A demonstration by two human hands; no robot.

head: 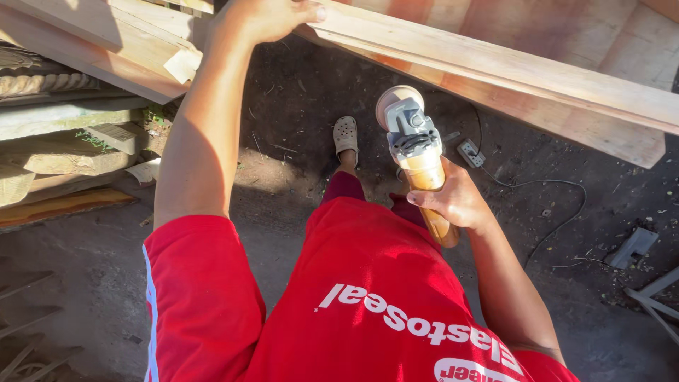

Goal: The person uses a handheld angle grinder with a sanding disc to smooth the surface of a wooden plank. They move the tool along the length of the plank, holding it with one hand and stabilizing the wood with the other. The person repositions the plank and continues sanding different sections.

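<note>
Left hand [265, 18] curled over wooden beam [509, 71] edge, top centre; right hand [453, 201] clasping angle grinder [417, 152], mid-frame. Open dirt floor [297, 106] below; stacked timber [71, 134] upper left.

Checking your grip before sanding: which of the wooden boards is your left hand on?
The left hand rests on the long pale board slanting across the top right, not the stacked planks at upper left.

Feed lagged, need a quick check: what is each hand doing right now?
Left hand: resting on the wooden plank, fingers over its edge.
Right hand: closed around the angle grinder.
</note>
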